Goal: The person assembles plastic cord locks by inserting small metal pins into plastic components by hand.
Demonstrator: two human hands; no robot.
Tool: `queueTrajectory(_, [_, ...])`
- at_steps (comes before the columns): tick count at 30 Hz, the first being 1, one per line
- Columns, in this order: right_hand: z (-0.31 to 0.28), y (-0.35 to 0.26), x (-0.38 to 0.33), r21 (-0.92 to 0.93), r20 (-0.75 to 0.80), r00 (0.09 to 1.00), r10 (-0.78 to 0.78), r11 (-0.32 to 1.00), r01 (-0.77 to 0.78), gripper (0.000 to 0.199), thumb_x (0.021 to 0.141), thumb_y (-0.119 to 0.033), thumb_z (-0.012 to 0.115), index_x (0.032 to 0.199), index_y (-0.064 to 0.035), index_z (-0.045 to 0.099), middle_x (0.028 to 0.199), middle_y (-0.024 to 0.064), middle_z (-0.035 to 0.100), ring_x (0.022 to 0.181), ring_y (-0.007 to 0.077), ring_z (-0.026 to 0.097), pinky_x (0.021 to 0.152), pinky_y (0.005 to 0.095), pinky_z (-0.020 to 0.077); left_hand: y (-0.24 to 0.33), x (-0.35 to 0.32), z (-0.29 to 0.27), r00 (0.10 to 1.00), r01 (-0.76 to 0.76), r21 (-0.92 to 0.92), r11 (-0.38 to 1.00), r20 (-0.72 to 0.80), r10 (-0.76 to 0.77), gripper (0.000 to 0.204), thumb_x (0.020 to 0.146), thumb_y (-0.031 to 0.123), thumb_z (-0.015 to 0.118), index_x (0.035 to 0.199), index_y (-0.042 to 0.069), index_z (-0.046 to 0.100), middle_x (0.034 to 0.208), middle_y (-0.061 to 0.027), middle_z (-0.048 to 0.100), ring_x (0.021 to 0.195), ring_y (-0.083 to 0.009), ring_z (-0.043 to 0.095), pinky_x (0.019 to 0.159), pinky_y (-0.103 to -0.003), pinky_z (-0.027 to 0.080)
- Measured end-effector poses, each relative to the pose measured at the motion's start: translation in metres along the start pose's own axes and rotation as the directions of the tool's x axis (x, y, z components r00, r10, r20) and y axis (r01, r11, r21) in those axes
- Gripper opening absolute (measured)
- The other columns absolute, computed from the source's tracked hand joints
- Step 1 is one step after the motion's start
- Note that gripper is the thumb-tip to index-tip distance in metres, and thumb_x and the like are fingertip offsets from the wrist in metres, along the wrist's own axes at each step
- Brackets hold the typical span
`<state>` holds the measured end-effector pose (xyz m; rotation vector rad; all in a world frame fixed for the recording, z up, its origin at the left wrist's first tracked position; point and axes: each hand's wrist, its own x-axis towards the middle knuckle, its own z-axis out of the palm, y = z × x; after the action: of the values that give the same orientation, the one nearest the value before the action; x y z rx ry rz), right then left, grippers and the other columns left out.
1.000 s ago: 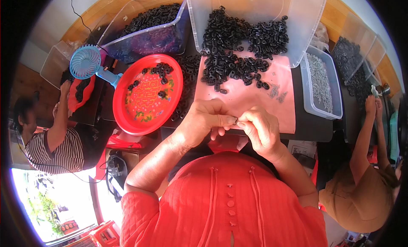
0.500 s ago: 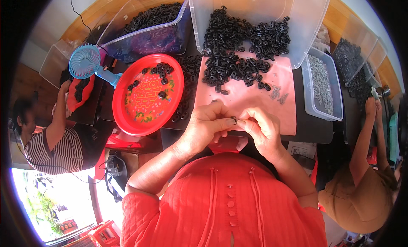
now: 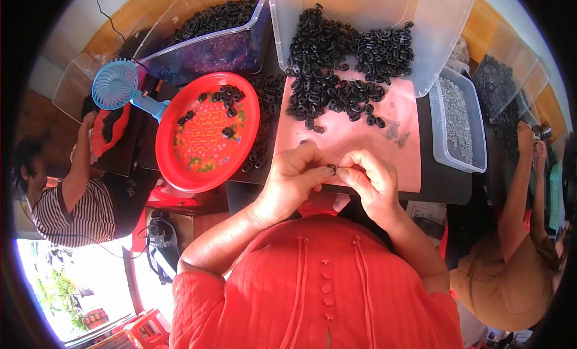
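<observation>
My left hand (image 3: 290, 182) pinches a small black plastic piece (image 3: 331, 169) between thumb and finger, low over the pink sheet's near edge. Facing it, my right hand (image 3: 371, 179) has its thumb and index finger closed at that same piece; whatever lies between those fingertips is too small to tell. Beyond my hands, a heap of black oval two-holed pieces (image 3: 327, 91) spills from a clear bin tipped on its side (image 3: 372, 6) onto the pink sheet (image 3: 372, 160). Several small silvery metal parts (image 3: 394, 133) lie loose to the right of the heap.
A red round tray (image 3: 174, 178) with several black pieces lies to the left, a blue fan (image 3: 115, 84) beside it. A clear box of metal parts (image 3: 455, 121) stands right. A filled bin (image 3: 210, 36) stands far left. People work at left (image 3: 75, 205) and right (image 3: 511, 277).
My hands stay pinched together at the piece, barely shifted. The co-worker's hands at right have moved apart, one now further forward at the black pieces.
</observation>
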<state>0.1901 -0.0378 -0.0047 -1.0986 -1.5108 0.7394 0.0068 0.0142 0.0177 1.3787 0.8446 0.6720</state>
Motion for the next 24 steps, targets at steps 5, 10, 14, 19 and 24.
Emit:
queueTrajectory(5, [0.001,0.002,0.001,-0.050,-0.006,0.999,-0.035,0.998,0.035,0.011,0.085,0.003,0.067,0.090,0.0004,0.058,0.074,0.0093,0.060,0.063,0.0197,0.059,0.058,0.0289,0.0470,0.000,0.000,0.000,1.000,0.028,-0.013,1.000,-0.005,-0.028,0.008,0.089,0.008,0.065,0.088,0.001,0.061,0.073,-0.0007,0.060,0.061,-0.0036,0.054,0.048,-0.019,0.041])
queueTrajectory(10, [0.007,-0.001,0.003,-0.009,0.011,1.000,0.002,1.000,-0.002,0.010,0.086,0.003,0.066,0.089,0.0005,0.057,0.073,0.0071,0.059,0.063,0.0147,0.057,0.058,0.0279,0.0469,-0.007,-0.001,0.000,1.000,-0.002,-0.052,0.999,-0.020,0.001,0.006,0.090,0.006,0.063,0.088,0.001,0.061,0.072,-0.0005,0.059,0.059,-0.0034,0.052,0.046,-0.019,0.040])
queueTrajectory(14, [0.013,0.000,0.007,0.062,0.023,0.998,0.063,0.996,-0.064,0.008,0.088,0.003,0.065,0.089,0.0005,0.057,0.073,0.0043,0.059,0.066,0.0106,0.056,0.059,0.0261,0.0470,-0.008,-0.002,-0.002,0.998,-0.006,-0.110,0.994,-0.060,0.000,0.006,0.090,0.006,0.063,0.089,0.001,0.061,0.071,-0.0013,0.059,0.056,-0.0035,0.051,0.043,-0.018,0.039])
queueTrajectory(19, [0.009,-0.006,0.005,0.186,0.033,0.983,0.182,0.965,-0.185,0.006,0.091,0.000,0.063,0.091,0.0010,0.057,0.076,0.0031,0.061,0.069,0.0084,0.056,0.063,0.0236,0.0478,-0.006,0.000,0.000,0.994,0.052,-0.174,0.983,-0.084,-0.067,0.006,0.090,0.006,0.063,0.090,0.000,0.060,0.070,-0.0022,0.059,0.054,-0.0036,0.051,0.041,-0.018,0.038])
queueTrajectory(24, [0.009,-0.002,0.002,0.129,0.010,0.995,0.104,0.986,-0.104,0.007,0.092,-0.001,0.064,0.093,0.0013,0.057,0.078,0.0038,0.061,0.069,0.0086,0.056,0.063,0.0235,0.0482,-0.006,0.000,0.003,0.995,0.012,-0.150,0.989,-0.097,-0.027,0.008,0.091,0.008,0.063,0.089,0.000,0.060,0.068,-0.0022,0.058,0.048,-0.0036,0.047,0.040,-0.019,0.035])
